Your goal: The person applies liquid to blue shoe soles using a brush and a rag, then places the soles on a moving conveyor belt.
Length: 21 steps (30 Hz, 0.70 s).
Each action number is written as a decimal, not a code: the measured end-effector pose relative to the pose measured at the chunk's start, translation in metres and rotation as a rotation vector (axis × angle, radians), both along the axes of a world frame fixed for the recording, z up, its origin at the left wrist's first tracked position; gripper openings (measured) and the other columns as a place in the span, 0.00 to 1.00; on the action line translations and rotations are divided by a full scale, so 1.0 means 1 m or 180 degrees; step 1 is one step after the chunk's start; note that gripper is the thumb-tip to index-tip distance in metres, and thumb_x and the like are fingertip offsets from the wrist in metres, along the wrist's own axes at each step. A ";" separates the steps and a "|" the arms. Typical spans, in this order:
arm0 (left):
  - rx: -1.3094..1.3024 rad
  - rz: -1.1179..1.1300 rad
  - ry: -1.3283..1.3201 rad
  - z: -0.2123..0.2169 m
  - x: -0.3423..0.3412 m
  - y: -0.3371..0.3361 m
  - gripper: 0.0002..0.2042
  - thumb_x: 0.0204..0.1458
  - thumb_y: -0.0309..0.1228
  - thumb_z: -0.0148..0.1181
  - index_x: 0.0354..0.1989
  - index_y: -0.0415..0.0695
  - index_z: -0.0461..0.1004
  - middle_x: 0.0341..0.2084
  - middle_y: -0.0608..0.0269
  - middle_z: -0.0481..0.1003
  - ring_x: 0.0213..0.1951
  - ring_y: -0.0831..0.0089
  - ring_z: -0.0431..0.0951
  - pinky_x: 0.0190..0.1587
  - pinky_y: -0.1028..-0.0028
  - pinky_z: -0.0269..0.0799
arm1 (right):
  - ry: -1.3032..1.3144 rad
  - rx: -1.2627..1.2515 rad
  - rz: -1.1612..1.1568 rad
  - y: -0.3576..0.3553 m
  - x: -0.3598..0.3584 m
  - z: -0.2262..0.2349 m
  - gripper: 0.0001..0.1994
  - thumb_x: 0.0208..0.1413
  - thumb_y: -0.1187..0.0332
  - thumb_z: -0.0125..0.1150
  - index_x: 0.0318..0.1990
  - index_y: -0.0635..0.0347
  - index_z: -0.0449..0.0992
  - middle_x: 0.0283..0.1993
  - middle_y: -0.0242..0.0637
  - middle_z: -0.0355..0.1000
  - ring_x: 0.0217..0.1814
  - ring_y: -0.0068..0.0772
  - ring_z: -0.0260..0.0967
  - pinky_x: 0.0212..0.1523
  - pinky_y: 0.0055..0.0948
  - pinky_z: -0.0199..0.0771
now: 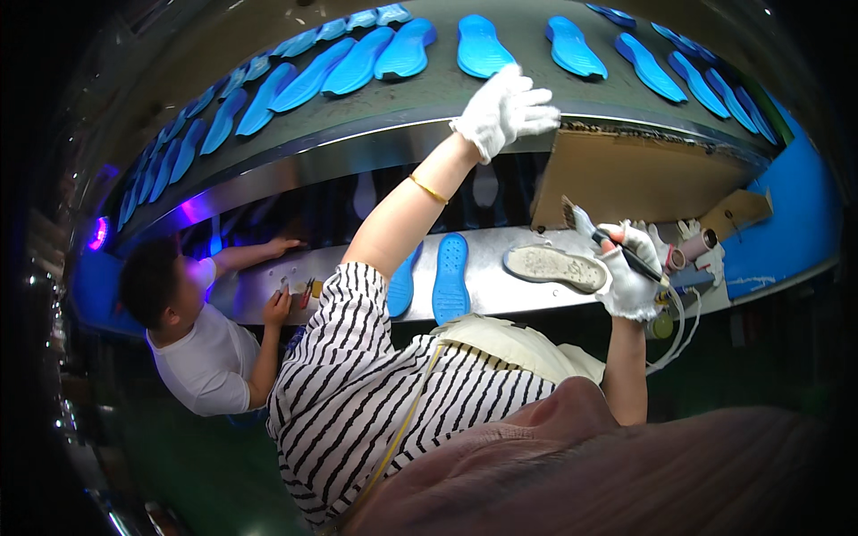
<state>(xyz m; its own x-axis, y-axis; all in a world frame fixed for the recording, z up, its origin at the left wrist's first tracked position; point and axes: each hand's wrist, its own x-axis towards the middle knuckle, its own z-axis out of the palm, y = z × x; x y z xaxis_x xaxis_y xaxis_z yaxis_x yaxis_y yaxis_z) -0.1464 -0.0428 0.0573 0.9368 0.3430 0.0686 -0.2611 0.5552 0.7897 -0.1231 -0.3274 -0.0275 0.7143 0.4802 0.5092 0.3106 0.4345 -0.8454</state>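
My left hand (505, 107), in a white glove, reaches up to the near edge of the upper conveyor belt (429, 94). Its fingers are spread and it holds nothing. The nearest blue insole (483, 45) lies just beyond it. My right hand (630, 281), also gloved, grips a black-handled brush (608, 241) whose bristles point up and left. The brush is just right of a grey-beige sole (554, 266) lying on the lower metal shelf (500, 295).
Several blue insoles (357, 62) line the curved belt. Two blue soles (451, 277) lie on the lower shelf. A cardboard sheet (626, 179) leans at the right, with tape rolls (702, 243) beside it. A co-worker in a white shirt (210, 357) works at the left.
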 end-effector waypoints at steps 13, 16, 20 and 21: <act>0.6894 0.1441 0.3182 0.048 -0.099 0.191 0.37 0.46 0.60 0.55 0.63 0.57 0.60 0.64 0.63 0.58 0.63 0.59 0.57 0.63 0.38 0.42 | -0.0008 -0.0172 0.0152 0.015 0.003 -0.009 0.08 0.50 0.80 0.62 0.38 0.63 0.73 0.40 0.39 0.76 0.40 0.24 0.72 0.45 0.23 0.70; 0.7060 0.1776 0.3318 0.036 -0.110 0.204 0.29 0.49 0.54 0.56 0.59 0.57 0.65 0.56 0.60 0.67 0.60 0.59 0.62 0.62 0.38 0.43 | -0.0075 -0.0209 0.0159 0.024 -0.004 0.000 0.08 0.50 0.80 0.62 0.38 0.64 0.73 0.40 0.40 0.76 0.39 0.24 0.72 0.44 0.23 0.70; 0.7888 0.2185 0.3654 0.031 -0.107 0.186 0.18 0.51 0.48 0.56 0.45 0.50 0.75 0.40 0.60 0.77 0.51 0.53 0.70 0.59 0.38 0.46 | -0.0012 -0.0265 0.0140 0.018 -0.001 -0.002 0.08 0.50 0.81 0.62 0.38 0.64 0.73 0.40 0.40 0.75 0.39 0.24 0.72 0.44 0.22 0.70; 0.7887 0.2155 0.3937 0.034 -0.113 0.184 0.19 0.51 0.48 0.56 0.44 0.48 0.76 0.40 0.60 0.77 0.51 0.53 0.69 0.59 0.37 0.46 | 0.0002 -0.0236 0.0121 0.015 -0.002 -0.003 0.08 0.50 0.81 0.62 0.38 0.64 0.73 0.40 0.40 0.75 0.39 0.24 0.72 0.44 0.22 0.70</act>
